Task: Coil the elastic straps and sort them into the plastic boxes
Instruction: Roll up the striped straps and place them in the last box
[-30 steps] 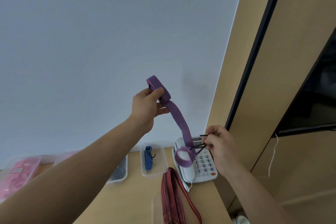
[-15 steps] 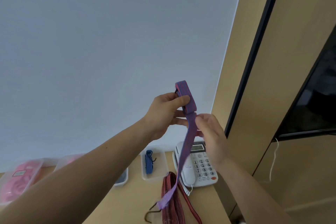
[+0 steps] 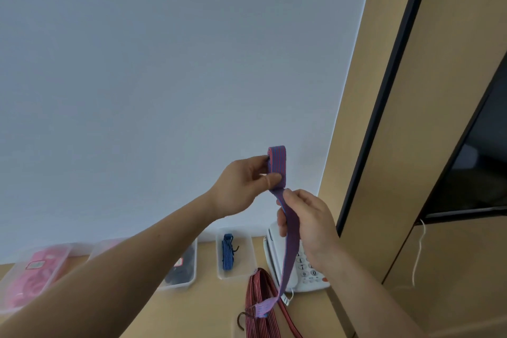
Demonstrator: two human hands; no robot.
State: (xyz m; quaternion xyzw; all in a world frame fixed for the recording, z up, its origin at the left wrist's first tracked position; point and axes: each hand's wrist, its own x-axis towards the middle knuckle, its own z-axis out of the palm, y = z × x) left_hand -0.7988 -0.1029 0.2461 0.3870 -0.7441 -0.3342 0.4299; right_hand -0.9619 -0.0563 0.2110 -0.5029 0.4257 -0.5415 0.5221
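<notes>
L hand point(image 3: 241, 186) pinches the coiled top of the purple strap point(image 3: 277, 166) btwn thumb & fingers, held up vs the wall point(image 3: 164, 90). R hand point(image 3: 310, 222), at its 4 o'clock, curls round the loose tail. The tail hangs toward 6 o'clock, its end over the red striped strap point(image 3: 260, 307) on the desk point(image 3: 208, 307). Plastic box point(image 3: 248, 261) w/ blue strap point(image 3: 226, 255) sits at 6 o'clock of L hand, w/ the phone point(image 3: 277, 255) at the box's 3 o'clock.

Plain white wall point(image 3: 164, 77); tan wooden cabinet point(image 3: 452, 90).
</notes>
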